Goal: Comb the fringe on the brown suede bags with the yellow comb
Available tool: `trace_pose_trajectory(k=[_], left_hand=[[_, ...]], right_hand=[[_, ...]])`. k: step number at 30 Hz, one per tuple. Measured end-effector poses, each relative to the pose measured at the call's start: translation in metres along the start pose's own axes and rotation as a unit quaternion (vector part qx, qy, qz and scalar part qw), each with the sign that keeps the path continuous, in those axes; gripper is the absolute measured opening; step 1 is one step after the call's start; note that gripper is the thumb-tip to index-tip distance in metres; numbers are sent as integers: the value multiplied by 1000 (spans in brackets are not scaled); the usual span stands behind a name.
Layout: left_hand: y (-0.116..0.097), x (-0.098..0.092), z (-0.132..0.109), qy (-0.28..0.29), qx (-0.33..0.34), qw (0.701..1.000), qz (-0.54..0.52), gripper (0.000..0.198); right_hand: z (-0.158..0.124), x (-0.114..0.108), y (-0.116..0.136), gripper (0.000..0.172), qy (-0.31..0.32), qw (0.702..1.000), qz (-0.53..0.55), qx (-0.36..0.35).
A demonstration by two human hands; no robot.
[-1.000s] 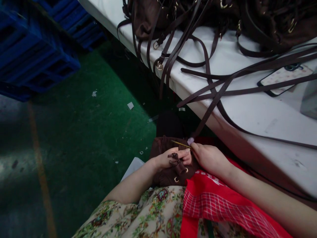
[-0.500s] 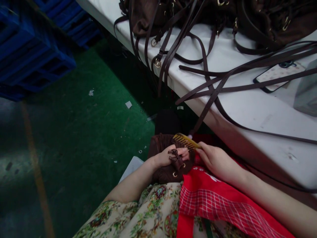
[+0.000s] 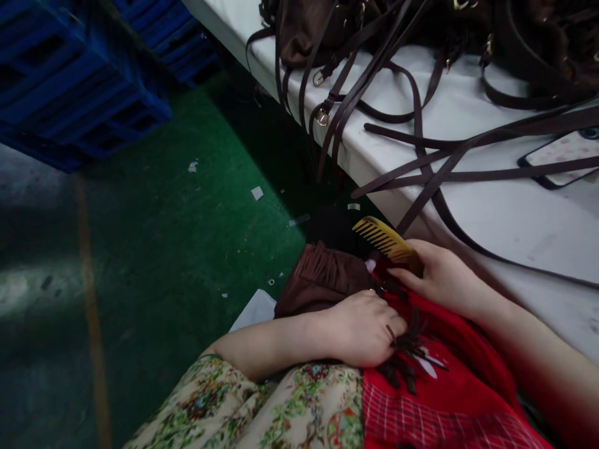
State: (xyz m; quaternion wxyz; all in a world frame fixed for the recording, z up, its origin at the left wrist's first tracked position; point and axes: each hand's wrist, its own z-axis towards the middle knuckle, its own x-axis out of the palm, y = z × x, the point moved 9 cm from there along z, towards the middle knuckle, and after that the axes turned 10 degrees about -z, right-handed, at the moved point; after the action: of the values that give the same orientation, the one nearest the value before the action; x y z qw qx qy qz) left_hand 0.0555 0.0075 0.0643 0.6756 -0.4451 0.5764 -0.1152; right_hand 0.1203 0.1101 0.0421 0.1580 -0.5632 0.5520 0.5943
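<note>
Yellow wide-toothed comb (image 3: 384, 239) is gripped by closed fingers of right hand (image 3: 442, 280), just above soft brown suede bag (image 3: 322, 277) on the lap. Dark fringe strands (image 3: 406, 357) are pinched under curled left hand (image 3: 362, 327) against red apron (image 3: 458, 349).

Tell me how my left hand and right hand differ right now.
The left hand lies knuckles up on the red apron, closed on dark fringe; the right hand sits higher, holding a yellow comb. The left is near the body; the right is nearer the table edge. Both are bare and close to the brown bag.
</note>
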Motion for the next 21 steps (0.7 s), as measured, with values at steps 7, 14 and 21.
trace_pose_trajectory(k=[7, 14, 21], left_hand=[[0, 11, 12, 15, 8, 999, -27, 11], [8, 14, 13, 33, 6, 999, -40, 15], [11, -18, 4, -20, -54, 997, -55, 38]], right_hand=[[38, 28, 95, 73, 109, 946, 113, -282], [61, 61, 133, 75, 116, 933, 32, -338], [73, 72, 120, 43, 97, 954, 105, -262]])
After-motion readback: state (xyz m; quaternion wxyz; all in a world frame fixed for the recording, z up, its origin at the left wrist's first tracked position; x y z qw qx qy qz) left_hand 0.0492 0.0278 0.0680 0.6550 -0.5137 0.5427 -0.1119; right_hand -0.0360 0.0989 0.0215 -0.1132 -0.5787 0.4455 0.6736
